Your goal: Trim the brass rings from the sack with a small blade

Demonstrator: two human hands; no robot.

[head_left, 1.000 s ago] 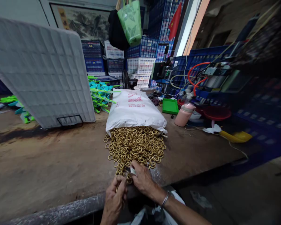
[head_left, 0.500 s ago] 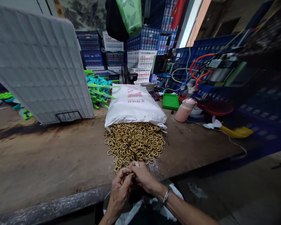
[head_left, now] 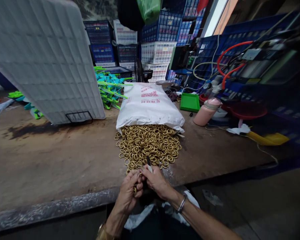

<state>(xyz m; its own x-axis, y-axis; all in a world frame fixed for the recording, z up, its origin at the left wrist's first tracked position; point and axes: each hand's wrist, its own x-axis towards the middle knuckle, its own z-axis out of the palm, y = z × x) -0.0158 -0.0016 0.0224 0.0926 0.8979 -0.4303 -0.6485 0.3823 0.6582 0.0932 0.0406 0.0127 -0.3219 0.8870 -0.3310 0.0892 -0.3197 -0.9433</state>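
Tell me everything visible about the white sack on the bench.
The white sack lies flat on the brown workbench, bulging, apparently woven plastic, with red print on top. Its open mouth faces the person, spilling a heap of brass-coloured rings. Teal and green plastic parts lie by its far left corner.

From my remote seat I see a worn brown workbench (head_left: 52,160) with a dark stain near its left side and a plastic-wrapped front edge. A big white quilted panel (head_left: 40,56) leans on the bench at the left. Behind it, blue and white plastic crates (head_left: 157,50) are stacked high against the back of the room. A green bag (head_left: 150,9) hangs from above. Daylight comes through a bright opening (head_left: 216,15) at the upper right. Machinery with orange hoses (head_left: 227,63) crowds the right side, and the floor (head_left: 252,206) below is dark grey
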